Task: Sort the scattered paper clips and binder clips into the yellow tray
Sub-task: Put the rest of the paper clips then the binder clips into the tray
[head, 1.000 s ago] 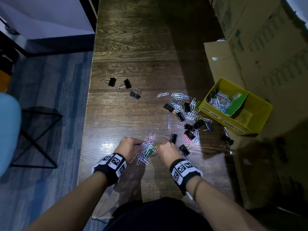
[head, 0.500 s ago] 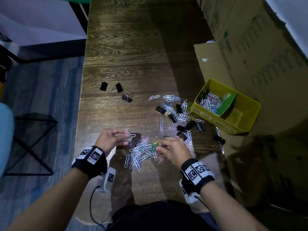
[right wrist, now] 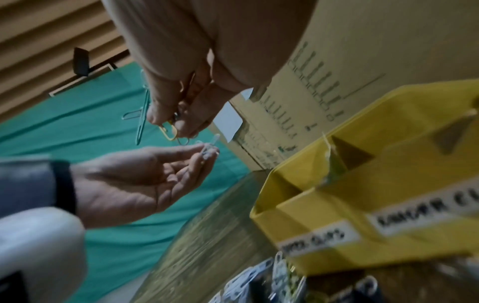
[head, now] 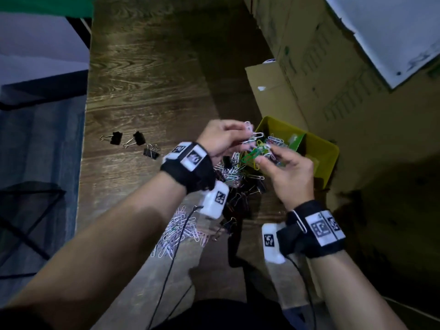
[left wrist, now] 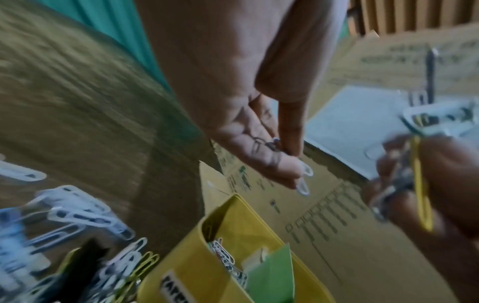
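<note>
Dark wooden table (head: 147,75) below; my left hand (head: 220,136) and right hand (head: 289,171) both pinch paper clips (head: 256,148), seemingly tangled, raised just short of the yellow tray (head: 327,153) ahead-right.

Dim room, dark wood table, boxes stacked along the right

A long dark wooden table (head: 147,75) runs up the middle, its grain catching a soft glare. Cardboard boxes (head: 338,75) stand against its right side, printed with faint lines, and a white sheet (head: 390,32) lies on top of them. Blue-grey floor (head: 40,144) sits to the left, with a black metal frame (head: 28,210) and a pale surface (head: 35,48) beyond; green cloth (head: 47,5) crosses the far edge.
</note>
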The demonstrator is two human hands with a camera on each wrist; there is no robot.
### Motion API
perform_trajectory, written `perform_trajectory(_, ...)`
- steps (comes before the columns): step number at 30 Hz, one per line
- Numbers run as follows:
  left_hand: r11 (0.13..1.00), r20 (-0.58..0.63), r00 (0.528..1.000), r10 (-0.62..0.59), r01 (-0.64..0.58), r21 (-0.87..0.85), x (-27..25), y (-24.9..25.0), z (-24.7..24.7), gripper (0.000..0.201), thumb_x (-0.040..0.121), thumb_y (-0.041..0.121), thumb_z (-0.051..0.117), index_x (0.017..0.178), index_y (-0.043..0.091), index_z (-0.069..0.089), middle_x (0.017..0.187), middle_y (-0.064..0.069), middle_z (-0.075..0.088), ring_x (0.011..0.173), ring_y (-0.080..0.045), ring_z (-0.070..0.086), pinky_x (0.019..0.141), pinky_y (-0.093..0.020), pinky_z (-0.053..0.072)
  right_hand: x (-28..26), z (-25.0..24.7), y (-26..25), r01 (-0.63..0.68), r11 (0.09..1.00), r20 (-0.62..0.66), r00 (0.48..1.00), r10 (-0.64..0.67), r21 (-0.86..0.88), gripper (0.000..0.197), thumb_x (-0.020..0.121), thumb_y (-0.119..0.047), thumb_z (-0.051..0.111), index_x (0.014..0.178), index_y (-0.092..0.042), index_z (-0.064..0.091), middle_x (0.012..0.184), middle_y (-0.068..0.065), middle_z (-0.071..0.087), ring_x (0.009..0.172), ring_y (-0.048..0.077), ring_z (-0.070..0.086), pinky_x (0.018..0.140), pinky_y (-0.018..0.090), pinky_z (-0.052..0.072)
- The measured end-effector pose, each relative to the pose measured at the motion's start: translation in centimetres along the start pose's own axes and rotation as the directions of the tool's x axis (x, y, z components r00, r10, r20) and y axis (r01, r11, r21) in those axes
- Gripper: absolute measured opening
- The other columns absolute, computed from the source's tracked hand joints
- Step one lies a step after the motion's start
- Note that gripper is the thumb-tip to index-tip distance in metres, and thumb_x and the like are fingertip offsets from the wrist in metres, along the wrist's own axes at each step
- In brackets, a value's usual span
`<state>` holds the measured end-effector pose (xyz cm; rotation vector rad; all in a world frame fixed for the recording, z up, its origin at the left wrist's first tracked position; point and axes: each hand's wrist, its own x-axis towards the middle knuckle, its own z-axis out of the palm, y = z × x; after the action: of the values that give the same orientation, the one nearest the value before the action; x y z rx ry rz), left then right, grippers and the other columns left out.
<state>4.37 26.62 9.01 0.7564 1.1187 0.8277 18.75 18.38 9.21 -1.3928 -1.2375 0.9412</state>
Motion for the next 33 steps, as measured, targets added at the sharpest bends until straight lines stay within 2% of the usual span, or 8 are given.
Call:
perform_trajectory(5, 0.860, 0.008, 1.000, 0.006, -0.009, 0.510, 5.9, -0.8, 4.3, 0.011, 0.080, -0.002, 0.060, 0.085, -0.001, 0.070, 0.072, -0.014, 0.067, 0.060, -0.022, 0.062, 0.056, -0.030, 0.052, 3.5, -2.4, 1.4, -0.088, 0.986, -0.070, 0.994, 0.079, -0.144, 0.031, 0.077, -0.008, 0.073, 0.108, -0.013, 0.069, 0.093, -0.013, 0.065, 0.077, -0.013, 0.060, 0.078, 0.012, 0.049)
perform_trajectory(9, 0.560, -0.056, 0.997, -0.059, 0.080, 0.824, 7.5, -1.3, 4.4, 0.021, 0.084, 0.015, 0.055, 0.097, 0.010, 0.071, 0.086, -0.013, 0.069, 0.076, -0.029, 0.066, 0.065, -0.029, 0.054, 6.0, -3.0, 4.0, -0.151, 0.941, -0.109, 0.986, 0.123, -0.304, 0.033, 0.078, -0.014, 0.074, 0.110, -0.011, 0.069, 0.100, -0.002, 0.070, 0.089, 0.014, 0.065, 0.089, 0.037, 0.053)
perform_trajectory(15, 0.912, -0.004, 1.000, -0.027, 0.027, 0.410, 5.3, -0.9, 1.7, 0.029, 0.088, -0.009, 0.042, 0.107, -0.003, 0.063, 0.074, -0.013, 0.059, 0.056, -0.014, 0.053, 0.048, -0.020, 0.044, 8.6, -1.2, 6.6, -0.105, 0.796, 0.005, 0.991, 0.135, -0.597, 0.031, 0.081, -0.018, 0.071, 0.111, -0.012, 0.068, 0.103, 0.011, 0.070, 0.095, 0.027, 0.063, 0.087, 0.040, 0.053)
perform_trajectory(20, 0.914, -0.091, 0.995, -0.028, 0.062, 0.400, 1.2, -2.2, -4.6, 0.016, 0.091, 0.000, 0.050, 0.098, 0.005, 0.064, 0.086, -0.009, 0.068, 0.065, -0.014, 0.067, 0.066, -0.027, 0.055, 8.9, -0.2, 6.8, -0.071, 0.694, 0.125, 0.966, 0.228, -0.716, 0.038, 0.082, -0.015, 0.070, 0.119, -0.010, 0.063, 0.115, 0.012, 0.067, 0.097, 0.021, 0.061, 0.091, 0.032, 0.048)
perform_trajectory(25, 0.538, -0.068, 0.998, -0.004, 0.059, 0.841, -4.6, -7.3, -13.1, 0.022, 0.088, 0.003, 0.057, 0.103, 0.012, 0.070, 0.082, -0.007, 0.071, 0.060, -0.011, 0.062, 0.059, -0.025, 0.053, 5.6, 2.1, 3.1, 0.021, 0.840, 0.249, 0.959, 0.136, -0.542, 0.031, 0.086, -0.015, 0.065, 0.117, -0.018, 0.064, 0.110, 0.001, 0.067, 0.099, 0.014, 0.063, 0.094, 0.025, 0.045)
perform_trajectory(27, 0.348, -0.062, 0.986, 0.154, 0.004, 0.938, -7.0, -10.2, -15.8, 0.023, 0.086, 0.009, 0.059, 0.104, 0.016, 0.071, 0.092, -0.004, 0.072, 0.076, -0.019, 0.065, 0.073, -0.027, 0.051, 2.2, 4.0, 1.1, 0.088, 0.889, 0.468, 0.871, 0.151, -0.450, 0.023, 0.088, -0.017, 0.062, 0.110, -0.020, 0.066, 0.097, -0.008, 0.067, 0.084, 0.006, 0.062, 0.075, 0.013, 0.050)
perform_trajectory(30, 0.153, 0.013, 0.980, 0.199, -0.044, 0.987, -9.6, -14.7, -17.8, 0.047, 0.086, 0.044, 0.047, 0.127, 0.022, 0.052, 0.120, -0.011, 0.060, 0.104, -0.033, 0.058, 0.085, -0.044, 0.050, -3.7, 7.5, 1.6, 0.284, 0.818, 0.805, 0.500, 0.319, -0.501, 0.014, 0.088, -0.018, 0.058, 0.093, -0.021, 0.071, 0.090, -0.004, 0.071, 0.080, 0.010, 0.064, 0.071, 0.017, 0.050)
perform_trajectory(33, -0.009, 0.055, 0.993, 0.100, -0.054, 0.998, -11.2, -18.0, -17.1, 0.058, 0.087, 0.062, 0.027, 0.136, 0.031, 0.035, 0.140, -0.008, 0.046, 0.123, -0.040, 0.045, 0.090, -0.058, 0.045, -8.3, 9.6, 3.8, 0.533, 0.660, 0.840, 0.222, 0.495, -0.530, 0.020, 0.088, -0.017, 0.050, 0.093, -0.010, 0.069, 0.100, 0.012, 0.068, 0.092, 0.029, 0.063, 0.078, 0.032, 0.048)
